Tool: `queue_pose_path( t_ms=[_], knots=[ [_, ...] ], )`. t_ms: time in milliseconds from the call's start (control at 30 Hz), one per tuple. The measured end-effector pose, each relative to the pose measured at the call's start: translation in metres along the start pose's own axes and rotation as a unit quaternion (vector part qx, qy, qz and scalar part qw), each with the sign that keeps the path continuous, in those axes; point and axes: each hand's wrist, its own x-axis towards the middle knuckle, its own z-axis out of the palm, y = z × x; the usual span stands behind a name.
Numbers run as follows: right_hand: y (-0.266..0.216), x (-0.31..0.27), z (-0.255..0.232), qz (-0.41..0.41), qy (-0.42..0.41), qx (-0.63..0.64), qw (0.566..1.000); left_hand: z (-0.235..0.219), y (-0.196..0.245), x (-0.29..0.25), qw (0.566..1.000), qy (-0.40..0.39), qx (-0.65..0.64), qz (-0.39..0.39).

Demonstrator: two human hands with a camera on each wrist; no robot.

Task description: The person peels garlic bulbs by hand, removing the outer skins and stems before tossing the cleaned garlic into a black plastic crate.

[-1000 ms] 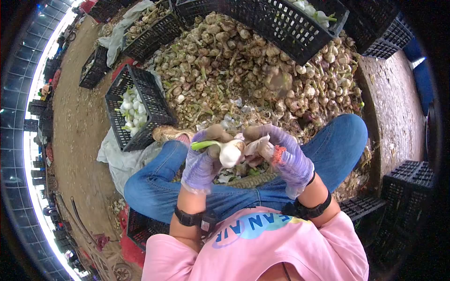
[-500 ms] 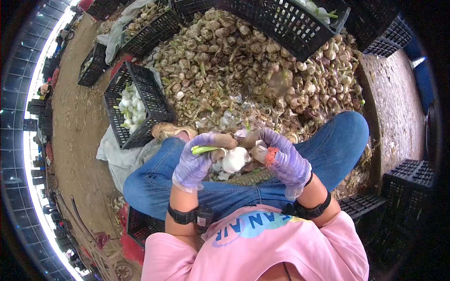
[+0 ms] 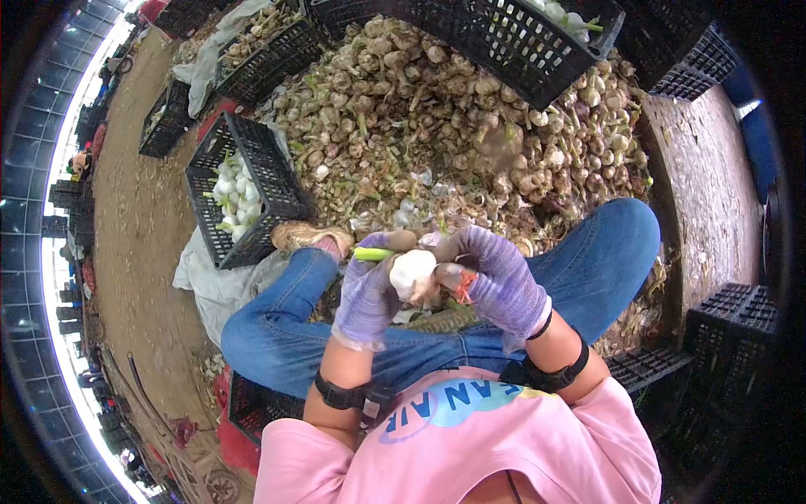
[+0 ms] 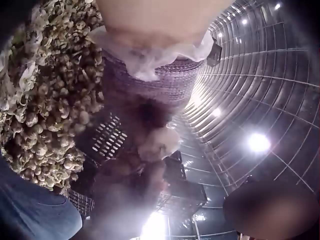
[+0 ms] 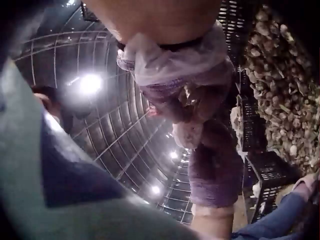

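Observation:
A white garlic bulb [image 3: 412, 275] with a short green stem [image 3: 373, 254] is between the two gloved hands, above the lap. The left hand [image 3: 368, 290] grips it, fingers and thumb curled round the stem side. At its other side the right hand [image 3: 495, 277] has thumb and fingers bent, the thumb, wrapped in something orange-red, at the bulb's skin. Both wrist views show the bulb [image 4: 159, 144] [image 5: 187, 134] among dark, blurred fingers. Whether the right fingers pinch loose skin is hard to see.
Beyond the legs lies a large heap of unpeeled garlic [image 3: 403, 92]. A black crate [image 3: 281, 189] of white bulbs stands at the left, another crate [image 3: 512, 50] at the top. Stacked crates [image 3: 730, 328] are at the right. Loose skins lie before the lap.
The bulb has turned in the left hand, showing a rounder white face. Over the last half second the left hand has moved slightly right, and the right thumb has come closer to the bulb.

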Motion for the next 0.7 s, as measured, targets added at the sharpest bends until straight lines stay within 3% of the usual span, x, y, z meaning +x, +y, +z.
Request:
queue_pose_path(
  t_ms=[67, 133, 167, 200, 233, 300, 367, 400, 433, 500, 533, 567, 633, 700],
  knots=[
    [0.012, 0.0, -0.003, 0.026, -0.003, 0.015, 1.0, 0.009, -0.007, 0.002, 0.996, 0.082, -0.024, 0.003],
    [0.024, 0.0, -0.001, -0.05, -0.014, -0.091, 0.994, 0.008, -0.011, 0.008, 0.995, 0.091, -0.028, 0.009],
    [0.023, -0.003, -0.002, -0.05, -0.014, -0.091, 0.994, 0.005, -0.015, 0.01, 0.994, 0.1, -0.032, 0.014],
    [0.007, -0.004, 0.003, -0.012, -0.001, 0.068, 0.998, 0.0, -0.02, 0.013, 0.996, 0.069, -0.048, 0.019],
    [-0.002, -0.003, 0.004, 0.026, 0.012, 0.227, 0.973, -0.001, -0.02, 0.012, 0.996, 0.07, -0.047, 0.018],
    [0.005, 0.008, -0.013, 0.002, 0.001, 0.211, 0.977, -0.001, -0.017, 0.012, 0.995, 0.051, -0.087, -0.018],
    [0.009, 0.011, -0.019, 0.013, 0.102, 0.205, 0.973, 0.005, -0.013, 0.011, 0.996, 0.074, -0.047, -0.019],
    [0.003, 0.011, -0.02, 0.043, 0.08, 0.121, 0.988, 0.008, -0.012, 0.012, 0.994, 0.076, -0.071, -0.015],
    [0.005, 0.01, -0.017, 0.044, 0.081, 0.121, 0.988, 0.01, -0.011, 0.012, 0.992, 0.078, -0.096, -0.013],
    [0.012, 0.007, -0.007, -0.09, 0.078, -0.02, 0.993, 0.014, -0.009, 0.01, 0.994, 0.079, -0.071, -0.009],
    [0.014, 0.004, -0.008, -0.105, 0.08, -0.148, 0.98, 0.014, -0.008, 0.009, 0.996, 0.078, -0.046, -0.004],
    [0.012, 0.005, -0.007, -0.105, 0.081, -0.147, 0.98, 0.013, -0.009, 0.009, 0.996, 0.078, -0.044, -0.005],
    [0.005, 0.008, -0.004, -0.134, 0.077, -0.29, 0.944, 0.014, -0.012, 0.005, 0.991, 0.072, 0.095, 0.057],
    [0.017, 0.011, -0.011, -0.148, 0.072, -0.322, 0.932, 0.016, -0.011, 0.001, 0.979, 0.077, 0.168, 0.089]
  ],
)
